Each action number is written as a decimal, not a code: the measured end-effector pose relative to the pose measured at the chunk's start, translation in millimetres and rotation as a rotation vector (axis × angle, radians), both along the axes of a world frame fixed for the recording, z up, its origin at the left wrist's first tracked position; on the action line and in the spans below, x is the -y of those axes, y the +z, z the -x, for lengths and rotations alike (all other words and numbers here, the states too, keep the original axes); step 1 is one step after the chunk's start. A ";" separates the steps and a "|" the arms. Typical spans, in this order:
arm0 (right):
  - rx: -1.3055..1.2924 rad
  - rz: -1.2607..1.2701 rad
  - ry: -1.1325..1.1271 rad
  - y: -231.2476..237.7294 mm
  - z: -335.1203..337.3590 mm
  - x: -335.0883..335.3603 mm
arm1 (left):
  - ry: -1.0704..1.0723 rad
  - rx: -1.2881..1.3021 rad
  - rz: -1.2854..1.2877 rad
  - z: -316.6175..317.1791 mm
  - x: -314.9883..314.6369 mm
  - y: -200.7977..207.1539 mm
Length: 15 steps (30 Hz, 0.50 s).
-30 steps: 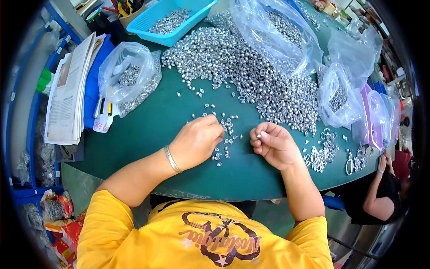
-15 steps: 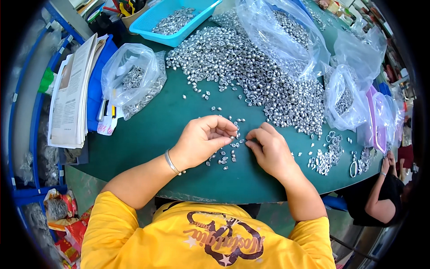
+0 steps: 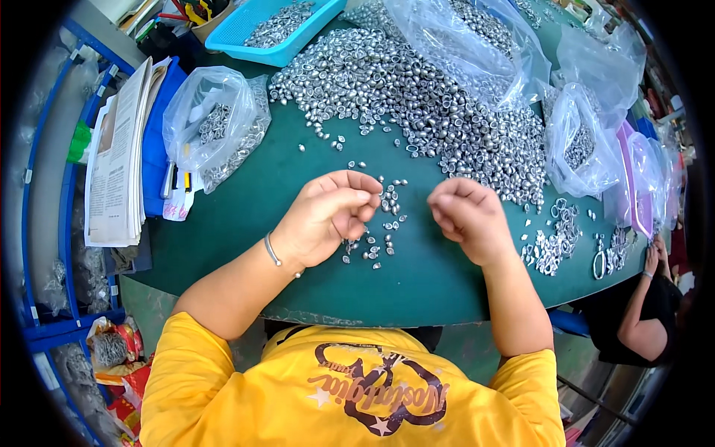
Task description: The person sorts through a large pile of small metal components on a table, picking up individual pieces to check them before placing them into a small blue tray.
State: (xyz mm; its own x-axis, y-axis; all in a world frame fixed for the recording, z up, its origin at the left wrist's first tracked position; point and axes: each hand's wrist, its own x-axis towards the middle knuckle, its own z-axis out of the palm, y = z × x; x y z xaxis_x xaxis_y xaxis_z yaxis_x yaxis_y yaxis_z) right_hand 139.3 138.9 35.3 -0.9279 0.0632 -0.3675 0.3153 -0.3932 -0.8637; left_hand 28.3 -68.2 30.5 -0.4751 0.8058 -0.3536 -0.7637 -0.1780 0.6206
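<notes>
My left hand point(image 3: 331, 217) is raised over the table with thumb and forefinger pressed together and the other fingers curled. Anything in that pinch is too small to make out. Beside its fingertips lies a loose scatter of small silver metal cups point(image 3: 391, 203), round and hollow. To the right of the scatter, my right hand point(image 3: 472, 219) is closed, with its fingers bent against the thumb. What it holds, if anything, is hidden. A large heap of the same kind of metal pieces point(image 3: 417, 97) spreads across the table beyond both hands.
A blue basket point(image 3: 277, 54) and a clear bag of metal pieces point(image 3: 205, 123) stand far left, near stacked papers point(image 3: 115, 160). More clear bags point(image 3: 581, 145) and a group of metal links point(image 3: 551, 246) lie right. Another person's arm point(image 3: 644, 320) rests at the right table edge.
My hands have drawn apart: the left moved a little left and up, the right moved right and up. Both were low over the scattered pieces before.
</notes>
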 end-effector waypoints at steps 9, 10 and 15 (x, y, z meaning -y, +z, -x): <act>-0.506 -1.473 0.045 -12.8 -1.1 35.0 | -0.048 -1.742 0.381 -18.8 -10.5 -12.9; -0.412 -1.242 0.038 -12.1 -0.4 34.0 | -0.039 -1.769 0.378 -16.6 -10.7 -15.0; -0.053 0.111 0.026 -6.7 1.9 5.2 | -0.095 -0.712 0.389 -17.5 -13.3 6.5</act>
